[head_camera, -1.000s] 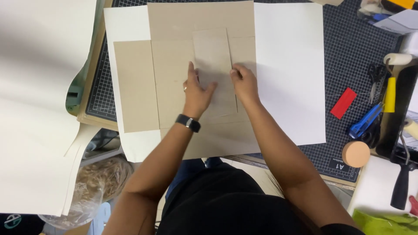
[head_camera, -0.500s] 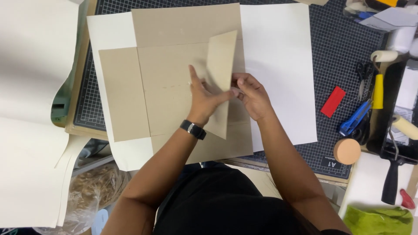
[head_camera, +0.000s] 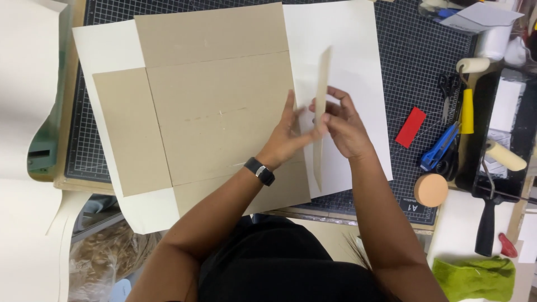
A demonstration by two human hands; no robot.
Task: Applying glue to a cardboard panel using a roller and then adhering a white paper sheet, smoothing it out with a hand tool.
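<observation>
We hold the narrow board strip (head_camera: pixel 321 112) on edge, pinched between left hand (head_camera: pixel 291 134) and right hand (head_camera: pixel 342 124), at the right edge of the grey board panels (head_camera: pixel 215 117); the strip is not yet laid flat.

- No screens or signs show anywhere.
- The one thing close to a package is the flat, unfolded box blank (head_camera: pixel 218 106) of brown-grey cardboard, cross-shaped with side flaps, lying on white paper in the middle of the desk.
- A small white printed mark (head_camera: pixel 412 206), label-like, sits at the near right corner of the dark gridded cutting mat (head_camera: pixel 425 72).
</observation>
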